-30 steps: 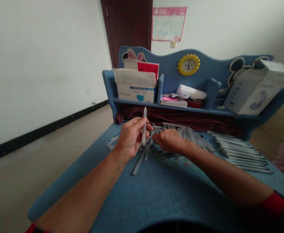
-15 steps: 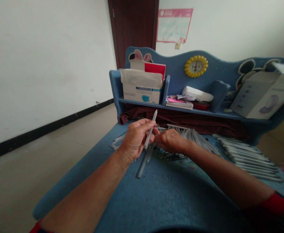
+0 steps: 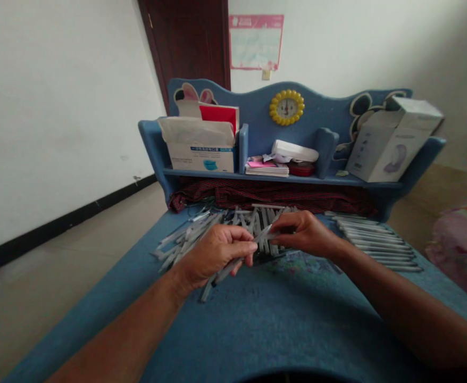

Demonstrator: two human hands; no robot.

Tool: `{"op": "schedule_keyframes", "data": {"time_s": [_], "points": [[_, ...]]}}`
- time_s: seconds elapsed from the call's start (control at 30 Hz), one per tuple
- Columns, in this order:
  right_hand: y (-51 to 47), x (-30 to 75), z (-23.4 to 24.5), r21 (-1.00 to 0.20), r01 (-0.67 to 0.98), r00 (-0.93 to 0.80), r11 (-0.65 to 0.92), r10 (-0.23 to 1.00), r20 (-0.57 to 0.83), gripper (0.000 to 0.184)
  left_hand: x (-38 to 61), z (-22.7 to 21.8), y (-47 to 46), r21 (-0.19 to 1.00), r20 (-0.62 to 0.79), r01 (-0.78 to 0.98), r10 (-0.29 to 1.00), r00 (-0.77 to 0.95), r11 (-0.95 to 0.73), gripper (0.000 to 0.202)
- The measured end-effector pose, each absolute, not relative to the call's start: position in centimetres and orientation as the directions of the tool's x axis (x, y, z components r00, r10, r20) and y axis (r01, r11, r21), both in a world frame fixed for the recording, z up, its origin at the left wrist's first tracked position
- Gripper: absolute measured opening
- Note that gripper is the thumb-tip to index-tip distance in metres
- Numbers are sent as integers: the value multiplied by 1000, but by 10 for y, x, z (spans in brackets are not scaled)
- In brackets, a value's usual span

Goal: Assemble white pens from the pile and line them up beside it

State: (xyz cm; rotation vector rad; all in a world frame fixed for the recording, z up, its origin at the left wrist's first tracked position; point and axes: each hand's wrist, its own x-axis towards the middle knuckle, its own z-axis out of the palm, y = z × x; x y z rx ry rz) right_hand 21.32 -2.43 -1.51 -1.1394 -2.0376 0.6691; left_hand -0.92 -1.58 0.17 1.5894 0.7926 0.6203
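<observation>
My left hand (image 3: 215, 254) is closed around a grey pen barrel (image 3: 239, 255) that lies nearly level, its tip pointing right. My right hand (image 3: 303, 234) pinches that tip end, fingers pressed together. Both hands hover over a loose heap of grey pen barrels (image 3: 201, 229) on the blue desk (image 3: 257, 319). A tidy row of finished grey pens (image 3: 377, 242) lies to the right of my right hand.
The blue shelf (image 3: 281, 178) at the back holds an open white box (image 3: 199, 143), a red book (image 3: 219, 113), pink papers (image 3: 266, 166), a yellow clock (image 3: 286, 107) and a large white carton (image 3: 391, 141). Dark checked cloth (image 3: 277, 194) lies beneath it.
The pen in my left hand has tipped from upright to nearly level. My right hand has come up off the heap and taken its tip. The view has swung to the right.
</observation>
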Motion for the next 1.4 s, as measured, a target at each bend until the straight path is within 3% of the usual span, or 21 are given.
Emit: {"op": "schedule_keyframes", "data": {"time_s": [0.13,0.47,0.93,1.1,1.4], "points": [[-22,225,-9,-735,478,-393,481,865,311,15,-8,0,-15,965,-68,236,760,646,-114,11],[-28,227,5,-609,521,-495,598,793,356,14,-7,-5,-11,953,-82,275,767,636,-126,12],[-32,228,9,-575,565,-586,591,779,224,13,-8,-3,-11,909,-101,344,676,730,-235,18],[-33,225,6,-657,517,-606,549,777,173,13,-7,-4,-11,889,-118,374,658,744,-264,20],[-32,221,-5,-858,408,-541,312,840,48,10,-5,-7,-12,872,-99,389,670,735,-298,23]]}}
